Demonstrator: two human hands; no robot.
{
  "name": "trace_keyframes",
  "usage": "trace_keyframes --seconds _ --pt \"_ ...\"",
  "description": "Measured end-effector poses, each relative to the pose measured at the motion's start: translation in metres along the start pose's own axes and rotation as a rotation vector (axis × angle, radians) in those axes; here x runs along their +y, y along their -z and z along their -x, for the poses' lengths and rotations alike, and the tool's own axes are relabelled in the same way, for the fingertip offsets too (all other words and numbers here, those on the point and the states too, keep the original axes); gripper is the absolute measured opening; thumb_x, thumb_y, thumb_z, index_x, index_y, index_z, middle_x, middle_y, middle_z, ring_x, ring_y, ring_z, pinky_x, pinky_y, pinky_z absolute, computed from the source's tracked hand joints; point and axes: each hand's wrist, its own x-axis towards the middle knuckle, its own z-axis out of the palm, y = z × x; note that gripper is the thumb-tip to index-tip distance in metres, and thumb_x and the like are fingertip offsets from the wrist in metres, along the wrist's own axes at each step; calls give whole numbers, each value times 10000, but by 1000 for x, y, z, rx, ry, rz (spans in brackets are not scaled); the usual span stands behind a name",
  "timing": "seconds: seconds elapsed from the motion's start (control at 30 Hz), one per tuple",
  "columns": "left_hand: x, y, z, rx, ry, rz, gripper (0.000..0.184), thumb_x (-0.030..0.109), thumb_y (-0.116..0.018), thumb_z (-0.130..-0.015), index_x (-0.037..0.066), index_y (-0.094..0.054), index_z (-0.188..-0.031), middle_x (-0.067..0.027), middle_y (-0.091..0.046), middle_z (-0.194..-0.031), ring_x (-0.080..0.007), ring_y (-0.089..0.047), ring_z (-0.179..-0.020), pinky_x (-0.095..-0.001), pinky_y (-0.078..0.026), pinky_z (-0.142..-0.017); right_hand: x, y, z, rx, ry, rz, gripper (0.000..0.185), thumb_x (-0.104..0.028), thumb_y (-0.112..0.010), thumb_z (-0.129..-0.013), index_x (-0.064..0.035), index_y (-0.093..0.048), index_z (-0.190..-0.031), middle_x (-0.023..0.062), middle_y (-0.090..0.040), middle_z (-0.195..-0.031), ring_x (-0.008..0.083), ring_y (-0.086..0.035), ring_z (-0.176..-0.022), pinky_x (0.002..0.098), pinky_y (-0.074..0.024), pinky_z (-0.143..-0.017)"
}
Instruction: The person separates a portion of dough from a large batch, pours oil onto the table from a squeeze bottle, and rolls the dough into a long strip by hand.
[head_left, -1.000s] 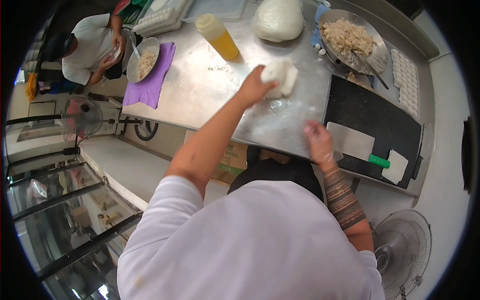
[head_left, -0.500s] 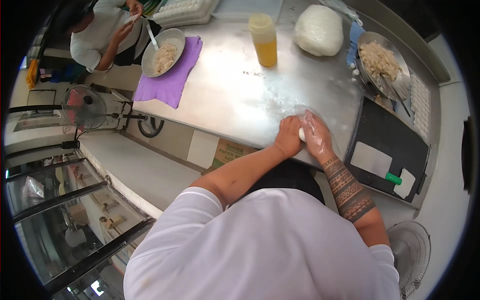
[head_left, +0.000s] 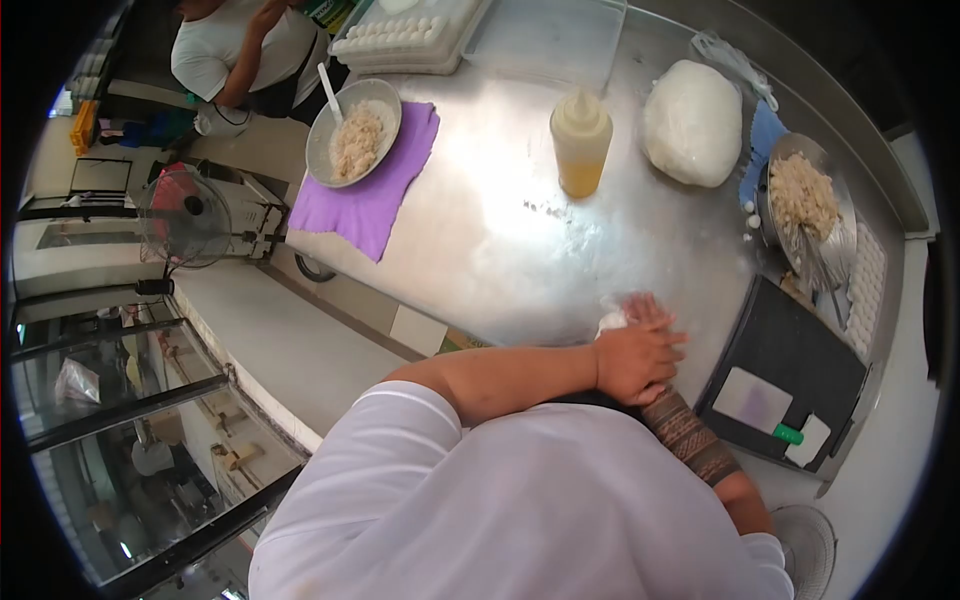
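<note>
My left hand (head_left: pixel 637 362) lies across the back of my right hand, its fingers stretched out toward the right. Beneath it is my right hand (head_left: pixel 645 308), in a clear plastic glove, with its fingertips showing past the left hand. A small piece of white dough (head_left: pixel 611 322) shows at the right hand's left side, against that hand; most of the dough and the right palm are hidden. Both hands are at the near edge of the steel table (head_left: pixel 480 240).
Farther back stand a squeeze bottle (head_left: pixel 581 145) of yellow oil and a large wrapped white dough mass (head_left: pixel 692 122). Filling bowls sit left (head_left: pixel 353 145) and right (head_left: pixel 802 196). A black board (head_left: pixel 785 365) holds scrapers. Another person (head_left: pixel 240 60) works at the far left, near trays of dough balls (head_left: pixel 400 40).
My left hand has moved from beside the right hand to on top of it, its fingers now straight. The camera view has shifted, so the table things appear lower and farther right.
</note>
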Motion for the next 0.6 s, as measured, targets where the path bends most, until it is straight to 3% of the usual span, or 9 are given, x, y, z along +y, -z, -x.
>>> trace_keyframes --seconds 0.03,0.1,0.13,0.23,0.27,0.43,0.53,0.6 --pt "-6 -9 0 -84 -26 39 493 252 -690 -801 37 -687 -1245 -152 -665 -1353 -339 -597 -1297 -534 -398 -1177 6 -8 1 -48 -45 -47 726 -506 -360 -982 -69 -483 -1548 189 -376 -1661 367 -263 -1568 484 -175 -1297" --pt "-15 -21 4 -47 -31 44 459 260 -678 -805 44 -703 -1210 -139 -679 -1323 -324 -604 -1287 -531 -400 -1178 20 -16 1 -161 -85 -11 806 -608 -240 -1004 -100 -447 -1595 172 -312 -1716 337 -178 -1628 476 -102 -1332" --pt "-19 -24 6 -31 -37 45 443 264 -672 -807 48 -711 -1192 -133 -687 -1308 -316 -607 -1283 -529 -401 -1178 29 -11 1 -228 -8 209 764 -588 -303 -1027 -111 -404 -1615 144 -249 -1742 325 -144 -1634 487 -101 -1332" --pt "-26 -30 0 1 -23 5 428 291 -647 -810 77 -719 -1174 -125 -690 -1286 -298 -608 -1268 -516 -407 -1162 47 -19 -11 -26 196 580 739 -572 -328 -1045 -122 -377 -1628 112 -207 -1756 316 -100 -1641 499 -83 -1333" --pt "-30 -29 -1 -4 -34 -23 433 301 -646 -808 82 -719 -1174 -129 -689 -1278 -301 -607 -1263 -513 -411 -1152 56 -15 -10 -155 142 488 696 -547 -331 -1069 -136 -376 -1629 104 -238 -1745 297 -107 -1640 504 -54 -1334" --pt "-34 -26 -15 -98 52 -80 465 354 -662 -778 99 -723 -1162 -159 -668 -1283 -344 -600 -1232 -526 -416 -1110 60 2 -38 -131 131 419 677 -509 -300 -1088 -122 -347 -1642 99 -232 -1748 271 -109 -1640 482 -36 -1337" --pt "-43 -23 -28 6 63 -128 498 359 -714 -758 88 -710 -1176 -183 -652 -1284 -398 -592 -1216 -570 -405 -1111 59 7 -50 39 219 30 654 -456 -290 -1100 -95 -304 -1646 104 -250 -1734 257 -144 -1626 449 -55 -1332" --pt "-27 -30 -33 63 245 -534 510 308 -696 -786 27 -684 -1212 -216 -649 -1284 -415 -602 -1238 -552 -418 -1130 64 0 -62 151 265 -161 622 -406 -306 -1106 -71 -288 -1629 128 -297 -1700 267 -208 -1597 430 -113 -1318"
